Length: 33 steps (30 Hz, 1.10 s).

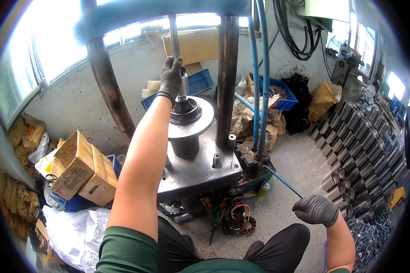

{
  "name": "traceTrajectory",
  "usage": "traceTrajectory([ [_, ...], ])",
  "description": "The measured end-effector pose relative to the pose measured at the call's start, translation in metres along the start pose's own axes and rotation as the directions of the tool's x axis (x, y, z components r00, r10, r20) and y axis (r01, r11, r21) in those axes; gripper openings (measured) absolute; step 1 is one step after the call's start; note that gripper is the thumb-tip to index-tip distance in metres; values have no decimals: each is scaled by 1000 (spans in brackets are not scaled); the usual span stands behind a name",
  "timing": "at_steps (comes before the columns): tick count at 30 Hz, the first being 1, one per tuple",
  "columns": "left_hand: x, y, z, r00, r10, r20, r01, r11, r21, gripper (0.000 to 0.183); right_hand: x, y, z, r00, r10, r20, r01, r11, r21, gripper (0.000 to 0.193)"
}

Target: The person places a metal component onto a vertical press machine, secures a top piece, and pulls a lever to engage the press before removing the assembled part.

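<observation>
In a dark grey glove, my left hand (171,78) is closed around the lower end of the upright steel rod (173,34) that comes down from the press's blue crossbeam. Just beside its fingers, a shiny metal cylinder (184,85) rises from a black flanged part (185,111). That part rests on a round steel plate (202,119) above the press table (191,170). My right hand (316,210), also gloved, is closed on the end of a blue lever (282,181) at the lower right. How the rod and cylinder meet is partly hidden by my left hand.
Dark press columns (227,82) flank the plate, and blue hoses (256,82) run down on the right. Stacked metal cylinders (357,150) fill the right side. Cardboard boxes (77,168) stand at left. Coils with wires (241,216) lie on the floor below the press.
</observation>
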<state>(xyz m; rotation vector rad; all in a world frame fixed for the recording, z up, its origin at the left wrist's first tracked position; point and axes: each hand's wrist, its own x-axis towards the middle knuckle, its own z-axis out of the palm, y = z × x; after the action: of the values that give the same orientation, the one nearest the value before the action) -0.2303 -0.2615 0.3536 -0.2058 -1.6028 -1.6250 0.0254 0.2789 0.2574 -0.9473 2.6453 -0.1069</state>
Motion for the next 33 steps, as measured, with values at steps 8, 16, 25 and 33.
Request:
traceTrajectory([
  [8,-1,2,-1,1000,-1,4,1,1000,6,24,18,-8,-18,812,22,-583,31,996,80,18],
  [16,1,-3,-1,1000,0,11,0,1000,-16,24,100,4,-103,383,-160,-910,51,987,-152,20],
  [25,-4,7,0,1000,3,-4,-2,999,42,27,151,20,-146,469,-76,-880,-20,995,-97,45],
  [33,-5,0,-30,987,45,152,-36,997,-64,72,152,12,-147,523,82,-849,-147,989,6,33],
])
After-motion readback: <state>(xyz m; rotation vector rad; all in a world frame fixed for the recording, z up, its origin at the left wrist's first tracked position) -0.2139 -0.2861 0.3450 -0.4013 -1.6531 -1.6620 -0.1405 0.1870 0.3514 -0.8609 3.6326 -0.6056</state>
